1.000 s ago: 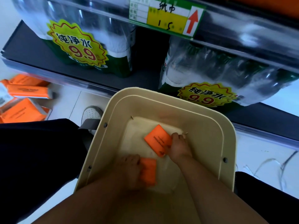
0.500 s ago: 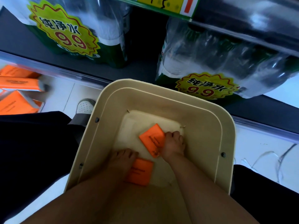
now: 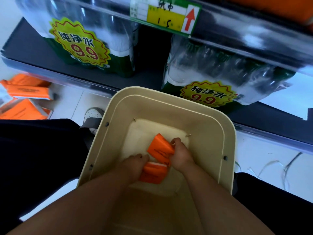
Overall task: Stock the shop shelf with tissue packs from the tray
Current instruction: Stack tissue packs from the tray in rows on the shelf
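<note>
Head view, cream tray [image 3: 227, 133], dark shelf [image 3: 33, 50], white floor [image 3: 264, 148]

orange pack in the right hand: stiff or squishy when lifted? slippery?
Likely soft: the right hand wraps the upper pack by one end and it tilts up off the tray without drooping, so probably light and fairly firm. The glossy wrap may be a bit slippery. Flat-sided, so unlikely to roll.

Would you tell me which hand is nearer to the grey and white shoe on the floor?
Left. The left hand is in the tray on the side toward the shoe; the right hand is farther across the tray.
</note>
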The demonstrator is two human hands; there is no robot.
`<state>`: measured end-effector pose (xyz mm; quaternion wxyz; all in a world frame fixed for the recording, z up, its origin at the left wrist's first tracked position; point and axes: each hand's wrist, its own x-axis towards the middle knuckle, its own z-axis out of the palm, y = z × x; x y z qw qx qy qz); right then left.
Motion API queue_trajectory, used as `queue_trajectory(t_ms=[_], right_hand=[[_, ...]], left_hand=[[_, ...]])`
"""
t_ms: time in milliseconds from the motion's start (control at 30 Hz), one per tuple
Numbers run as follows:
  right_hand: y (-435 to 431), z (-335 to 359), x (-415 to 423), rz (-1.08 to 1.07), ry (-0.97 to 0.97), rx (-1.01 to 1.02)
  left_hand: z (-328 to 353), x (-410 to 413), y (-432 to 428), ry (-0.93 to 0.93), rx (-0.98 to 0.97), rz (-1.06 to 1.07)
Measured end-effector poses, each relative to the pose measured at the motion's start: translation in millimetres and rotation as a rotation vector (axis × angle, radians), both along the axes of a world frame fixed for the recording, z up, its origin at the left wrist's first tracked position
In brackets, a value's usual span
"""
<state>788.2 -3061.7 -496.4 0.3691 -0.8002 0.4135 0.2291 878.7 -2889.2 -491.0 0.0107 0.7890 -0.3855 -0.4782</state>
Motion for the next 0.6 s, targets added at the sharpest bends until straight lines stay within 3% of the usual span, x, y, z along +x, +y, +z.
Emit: queue_trajectory(t_ms=[100,200,333,433,600], right_hand=[[-0.6,16.8,1.9,0.028,-0.026,-0.012],[-2.2,37.9,2.6,-0.009,-0.087,-0.01],[-8.2,72.1,3.2,-0.085,-0.206,-0.01],[-12.2,102.1,-0.4,-0.185,-0.256,0.022],[-22.2,160.7,-7.5,-0.173,-0.314,0.073]], left_hand=[[19.6,6.5,-3.9,0.163,-0.061,0.243],[35.9,13.8,1.0,0.213,-0.228,0.244],[69.2,24.4,-5.4,0.216,-0.222,0.224],[105.4,33.7,-15.9,0.155,-0.316,0.124],[161.9,43.9,-32.6,0.148,-0.463,0.194]])
